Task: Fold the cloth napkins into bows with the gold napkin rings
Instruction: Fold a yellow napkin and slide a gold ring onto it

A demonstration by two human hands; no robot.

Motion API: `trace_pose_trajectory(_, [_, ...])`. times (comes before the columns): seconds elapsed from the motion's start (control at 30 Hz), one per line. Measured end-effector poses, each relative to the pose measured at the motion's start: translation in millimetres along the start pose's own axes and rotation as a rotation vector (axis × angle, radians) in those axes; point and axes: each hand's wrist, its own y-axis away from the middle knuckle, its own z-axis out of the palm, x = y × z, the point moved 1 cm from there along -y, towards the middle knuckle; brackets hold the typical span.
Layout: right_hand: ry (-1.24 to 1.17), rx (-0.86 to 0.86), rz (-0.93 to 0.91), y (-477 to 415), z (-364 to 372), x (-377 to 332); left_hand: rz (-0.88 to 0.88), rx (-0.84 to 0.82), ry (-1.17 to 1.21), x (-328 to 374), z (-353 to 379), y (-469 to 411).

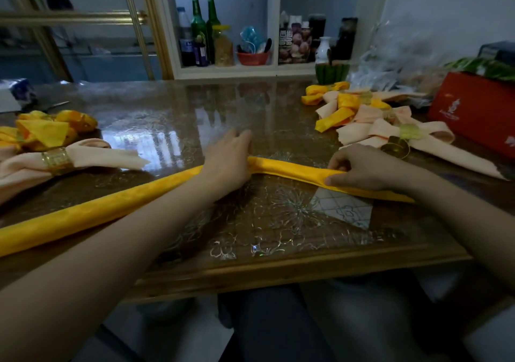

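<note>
Glass-topped table (172, 116) under both hands. Yellow napkin (111, 205), folded into long narrow band, runs from far out beside left forearm, under left palm, into right hand's grip, tail passing under right wrist. Finished bows (362, 116) heaped beyond right hand; second heap of bows (55, 150) well out left of left hand. Left hand (228, 161) spread, palm pressing band's middle. Right hand (362, 170) curled, pinching band's folded edge. Loose gold napkin ring (395, 147) just beyond right knuckles. Cloth likely light, soft, sleek; folds may slide open. Best pinned at centre, ends brought in.
</note>
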Motion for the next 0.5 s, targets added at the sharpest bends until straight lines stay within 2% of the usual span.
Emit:
trace_pose_trajectory(0.07, [0.003,0.014,0.029,-4.4,-1.3,-7.6,-0.007,-0.078,0.043,2.3,4.1,-3.1])
trace_pose_trajectory(0.13, [-0.046,0.043,0.06,-2.9,-2.7,-19.4,-0.097,-0.158,0.167,-1.8,6.0,-8.4])
trace_pose_trajectory(0.3, [-0.392,0.059,-0.071,22.4,14.3,-80.2,-0.217,-0.394,0.38,-6.2,-3.2,-20.0])
trace_pose_trajectory(0.4, [-0.446,-0.08,-0.223,31.9,36.7,-121.3,-0.238,-0.442,0.327,-7.8,-5.7,-20.1])
trace_pose_trajectory(0.47, [-0.427,-0.188,-0.313,29.6,40.4,-131.6,-0.177,-0.469,0.338,-11.0,-5.5,-14.6])
trace_pose_trajectory(0.5, [-0.453,-0.171,-0.335,24.0,37.8,-131.3,-0.139,-0.469,0.363,-13.9,-4.7,-12.1])
